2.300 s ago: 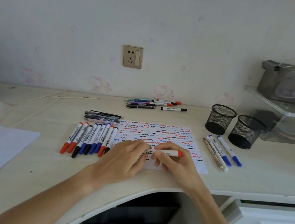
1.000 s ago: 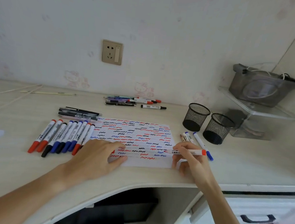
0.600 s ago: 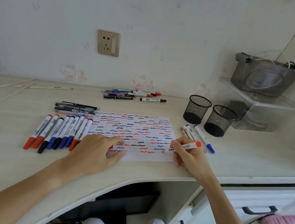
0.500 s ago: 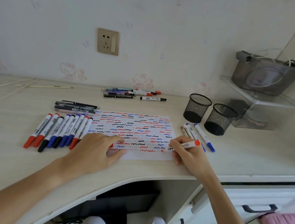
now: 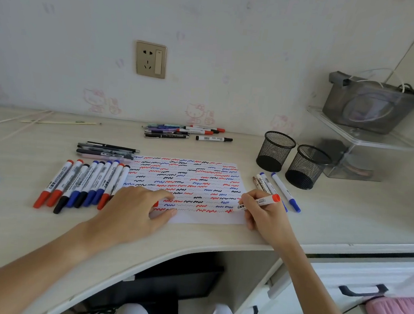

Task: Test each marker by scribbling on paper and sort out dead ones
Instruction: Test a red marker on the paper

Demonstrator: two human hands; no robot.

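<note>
The right hand [image 5: 265,213] grips a red marker [image 5: 257,204] in its curled fingers, tip down on the paper [image 5: 189,180] near the sheet's right edge, on the lowest row of red squiggles. The left hand [image 5: 134,206] rests on the sheet's near-left corner with fingers loosely spread and flat; a small red piece [image 5: 156,204], perhaps a cap, shows just under them, though whether they hold it I cannot tell. The paper lies flat on the pale surface [image 5: 19,228], covered in rows of red, blue and black wavy lines.

Left of the sheet, touching its edge, lies a row of red, blue and black markers [image 5: 81,183], side by side, partly hidden by the left hand. Above that row sit a few dark pens [image 5: 106,150]. Near the wall lies another bunch of pens and markers [image 5: 185,132]. Just right of the sheet, behind the right hand, lie 3 or 4 more markers [image 5: 277,188], 2 with blue tips. Beyond them stand 2 black mesh cups [image 5: 291,159], close together. A clear shelf [image 5: 367,141] at the far right carries a grey box [image 5: 373,106]. A wall socket [image 5: 150,59] sits above the surface.
</note>
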